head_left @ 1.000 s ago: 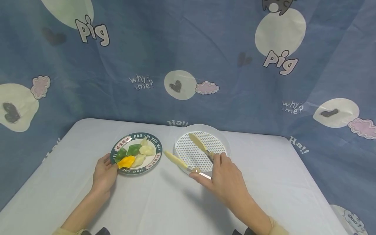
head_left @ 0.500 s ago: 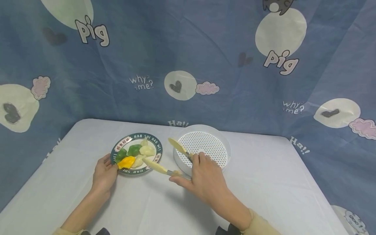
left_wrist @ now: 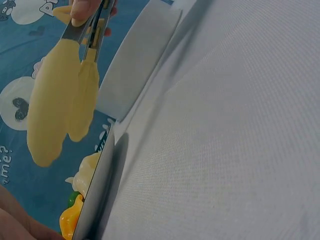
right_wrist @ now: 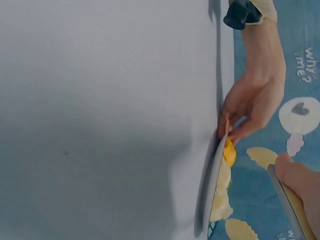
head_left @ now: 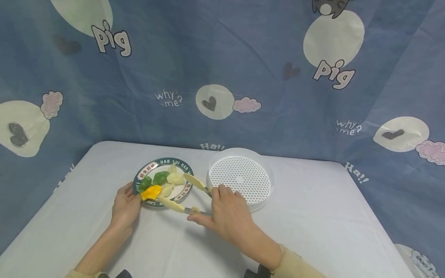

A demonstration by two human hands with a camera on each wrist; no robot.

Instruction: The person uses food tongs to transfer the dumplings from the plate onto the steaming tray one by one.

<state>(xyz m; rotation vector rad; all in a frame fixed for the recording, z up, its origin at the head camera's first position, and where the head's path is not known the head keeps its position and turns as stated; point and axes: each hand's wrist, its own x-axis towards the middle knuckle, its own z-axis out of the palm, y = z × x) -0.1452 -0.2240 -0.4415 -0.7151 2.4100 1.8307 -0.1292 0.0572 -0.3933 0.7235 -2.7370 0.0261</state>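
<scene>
My left hand [head_left: 125, 208] pinches the near-left rim of a green-bordered plate [head_left: 179, 193], thumb on top and fingers below. On the plate lie several dumpling-shaped pieces: a yellow one [head_left: 151, 192], green ones such as the back green piece [head_left: 160, 178], and pale ones such as the right pale piece [head_left: 176, 178]. My right hand [head_left: 231, 216] grips a pair of tongs [head_left: 172, 204] with pale yellow tips and metal arms. Its tips stand apart over the plate's right side, with nothing between them. In the left wrist view the yellow tips [left_wrist: 54, 105] hang above the plate.
A round white steamer tray [head_left: 240, 168] with a perforated base stands right of the plate, behind my right hand. White cloth [head_left: 313, 216] covers the table. A blue patterned curtain [head_left: 222, 58] hangs behind its back edge.
My right hand has moved left with the tongs, from over the steamer tray to the plate's right side. The left hand and plate have stayed in place.
</scene>
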